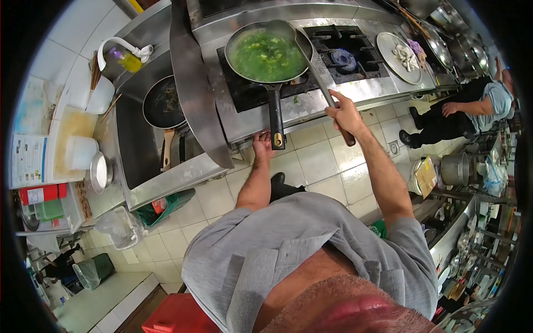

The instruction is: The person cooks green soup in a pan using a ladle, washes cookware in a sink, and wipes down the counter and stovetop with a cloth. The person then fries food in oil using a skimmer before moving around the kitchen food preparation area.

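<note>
Green broth (261, 58) is filling the frying pan (273, 84) as my right hand (345, 114) is gripping the ladle (321, 83)

My right fingers are closing around the ladle's long handle, near its brown end, with the metal shaft slanting up and left. Its head is dipping into the broth at the pan's far right side, where steam or glare is blurring it. Leafy greens (260, 47) are floating in the liquid. The pan is sitting on the left part of the gas stove (308, 114), and its black handle is pointing toward me, jutting past the front edge. My left hand (264, 145) is reaching to that stove edge, just left of the handle's end; whether its fingers are clamping on anything, I cannot tell.

To the right of the pan, a burner (343, 60) is showing blue, and beyond it an oval tray (388, 62) is holding a crumpled white cloth (408, 57). Left of the stove, past a metal partition (194, 72), a black skillet (162, 105) is lying in the sink (130, 147). Farther right, a co-worker (466, 108) in dark trousers is standing on the tiled floor (319, 161).
</note>
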### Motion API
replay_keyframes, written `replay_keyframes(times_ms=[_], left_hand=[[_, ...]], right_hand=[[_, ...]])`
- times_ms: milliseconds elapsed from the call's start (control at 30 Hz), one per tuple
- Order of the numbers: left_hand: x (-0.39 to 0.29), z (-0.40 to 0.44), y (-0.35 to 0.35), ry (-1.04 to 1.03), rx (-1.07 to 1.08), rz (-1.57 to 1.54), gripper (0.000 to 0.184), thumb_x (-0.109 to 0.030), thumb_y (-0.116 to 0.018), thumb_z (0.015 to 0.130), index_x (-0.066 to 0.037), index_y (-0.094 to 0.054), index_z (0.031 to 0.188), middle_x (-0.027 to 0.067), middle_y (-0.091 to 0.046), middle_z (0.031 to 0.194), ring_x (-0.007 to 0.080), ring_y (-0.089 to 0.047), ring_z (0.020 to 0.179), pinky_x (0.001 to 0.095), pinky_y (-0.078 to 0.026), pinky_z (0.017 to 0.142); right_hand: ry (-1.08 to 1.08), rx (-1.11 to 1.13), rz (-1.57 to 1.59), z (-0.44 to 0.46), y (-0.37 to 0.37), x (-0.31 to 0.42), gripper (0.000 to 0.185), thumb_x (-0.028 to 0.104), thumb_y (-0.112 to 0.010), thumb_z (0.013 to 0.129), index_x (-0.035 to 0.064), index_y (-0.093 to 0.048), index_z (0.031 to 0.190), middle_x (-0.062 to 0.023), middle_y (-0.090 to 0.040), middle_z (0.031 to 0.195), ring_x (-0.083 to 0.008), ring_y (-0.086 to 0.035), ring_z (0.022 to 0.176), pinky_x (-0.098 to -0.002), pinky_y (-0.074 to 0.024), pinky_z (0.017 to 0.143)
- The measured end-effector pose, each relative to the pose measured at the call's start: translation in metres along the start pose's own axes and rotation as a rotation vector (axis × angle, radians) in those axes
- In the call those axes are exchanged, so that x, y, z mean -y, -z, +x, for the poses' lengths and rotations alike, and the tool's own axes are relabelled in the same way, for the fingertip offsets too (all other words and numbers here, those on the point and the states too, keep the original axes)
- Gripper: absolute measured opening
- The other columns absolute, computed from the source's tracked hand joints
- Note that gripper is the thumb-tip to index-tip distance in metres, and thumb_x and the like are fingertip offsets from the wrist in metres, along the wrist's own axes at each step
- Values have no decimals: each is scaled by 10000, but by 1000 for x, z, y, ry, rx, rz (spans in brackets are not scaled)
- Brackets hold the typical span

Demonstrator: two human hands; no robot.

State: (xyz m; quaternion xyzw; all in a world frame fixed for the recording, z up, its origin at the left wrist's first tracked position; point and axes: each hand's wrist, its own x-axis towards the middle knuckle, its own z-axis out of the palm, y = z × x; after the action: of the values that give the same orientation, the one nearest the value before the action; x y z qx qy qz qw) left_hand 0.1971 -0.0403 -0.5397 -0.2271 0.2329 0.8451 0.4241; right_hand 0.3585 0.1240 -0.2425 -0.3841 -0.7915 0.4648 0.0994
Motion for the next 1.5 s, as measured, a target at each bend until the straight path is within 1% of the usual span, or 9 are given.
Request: replay_keyframes(times_ms=[200, 300, 667, 900, 967, 1133, 1167, 1233, 1500], left_hand=[[-1, 11, 7, 18, -23, 15, 234, -216, -472, 822, 4, -528, 878, 108, -567, 900, 233, -539, 853, 357, -432, 845], [-2, 32, 26, 136, -28, -63, 287, -316, -400, 859, -72, -533, 931, 132, -585, 883, 302, -566, 800, 447, -461, 715], [-1, 33, 30, -12, 32, -4, 166, -124, -488, 832, 30, -549, 843, 111, -602, 811, 218, -594, 770, 304, -496, 759], [-1, 33, 39, 4, 230, 105, 190, -160, -473, 863, 10, -556, 859, 102, -602, 852, 188, -588, 803, 299, -497, 733], [3, 1, 17, -411, 161, 696, 219, -209, -490, 871, 2, -543, 902, 87, -589, 838, 208, -575, 807, 302, -482, 729], [-10, -83, -64, 549, 445, -66, 399, -355, -600, 783, -8, -502, 954, 84, -547, 854, 257, -544, 829, 357, -448, 768], [-15, -116, -111, 465, 53, -86, 494, -413, -626, 733, 0, -490, 967, 92, -518, 891, 238, -508, 808, 362, -438, 748], [-26, -126, -158, 450, 584, 167, 581, -478, -592, 745, 16, -472, 1027, 77, -485, 844, 179, -405, 673, 299, -386, 634], [-38, -82, -165, 526, 578, 829, 222, -167, -459, 897, -118, -426, 684, -62, -275, 506, 43, -250, 397, 197, -255, 349]], right_hand=[[-101, 125, 484, -29, 0, 5, 572, 11, -572, 749, -28, -355, 1277, -44, -495, 594, -109, -470, 405, -251, -359, 352], [-37, 83, 283, -36, 11, 12, 565, 21, -573, 752, 4, -373, 1280, -48, -506, 597, -105, -477, 405, -261, -361, 357], [275, -152, -522, 14, 26, 9, 508, 65, -554, 730, 75, -435, 1224, -238, -596, 845, -392, -571, 804, -439, -448, 694], [336, 11, -715, 42, 30, 30, 565, 39, -530, 715, 126, -422, 1263, -210, -605, 860, -364, -586, 774, -440, -450, 685], [366, 27, -853, 35, 39, 40, 568, 27, -516, 717, 154, -424, 1264, -189, -606, 836, -349, -591, 767, -424, -466, 678], [502, 128, -1272, 16, 95, 41, 521, 69, -494, 786, 291, -439, 1254, -77, -606, 796, -256, -609, 722, -364, -491, 588], [496, 135, -1284, 7, 102, 43, 485, 112, -538, 784, 285, -461, 1231, -64, -608, 814, -253, -608, 757, -367, -492, 614], [618, 14, -1192, -14, 115, 31, 502, 80, -568, 729, 273, -494, 1186, -60, -607, 866, -266, -601, 788, -370, -474, 596], [247, -163, -628, -89, 33, -19, 338, 112, -561, 673, 124, -516, 1008, -131, -604, 734, -323, -603, 742, -441, -485, 612]])
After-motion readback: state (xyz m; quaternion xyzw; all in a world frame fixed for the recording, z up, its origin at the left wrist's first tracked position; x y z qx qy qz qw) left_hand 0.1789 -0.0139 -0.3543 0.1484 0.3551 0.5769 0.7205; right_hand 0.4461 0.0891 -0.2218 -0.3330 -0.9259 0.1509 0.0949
